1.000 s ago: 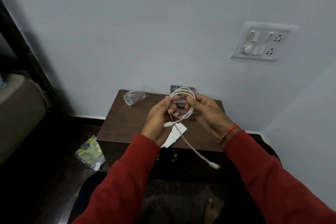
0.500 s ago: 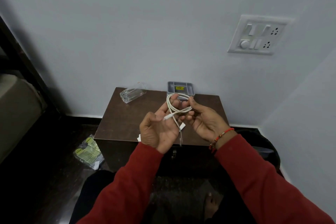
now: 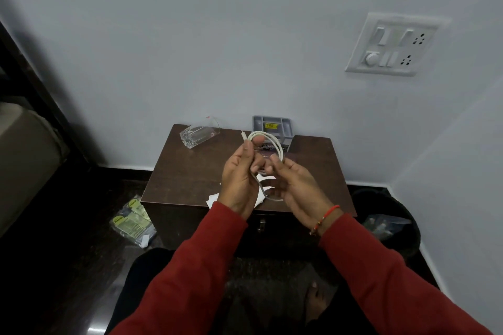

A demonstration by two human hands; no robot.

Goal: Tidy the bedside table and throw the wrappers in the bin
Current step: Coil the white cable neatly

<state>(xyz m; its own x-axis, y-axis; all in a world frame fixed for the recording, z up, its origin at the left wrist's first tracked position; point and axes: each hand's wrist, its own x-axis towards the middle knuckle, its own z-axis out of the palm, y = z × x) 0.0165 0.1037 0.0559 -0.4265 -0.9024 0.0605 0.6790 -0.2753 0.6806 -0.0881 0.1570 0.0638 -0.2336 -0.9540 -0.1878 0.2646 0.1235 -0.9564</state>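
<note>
Both hands hold a coiled white cable above the dark brown bedside table. My left hand pinches the loop near its top, with one plug end sticking out past the thumb. My right hand grips the other side of the coil, and a strand of cable runs down between the palms. White paper wrappers lie on the table's front edge, partly hidden under my left hand. A clear plastic wrapper box lies at the table's back left.
A grey plastic tray with a yellow label stands against the wall at the back of the table. A black bin holding some rubbish sits on the floor to the right. Green-printed packets lie on the dark floor to the left. A switchboard is on the wall.
The loose cable end that hung down over the table's front has been drawn up into the coil. Both hands have shifted slightly while winding the cable.
</note>
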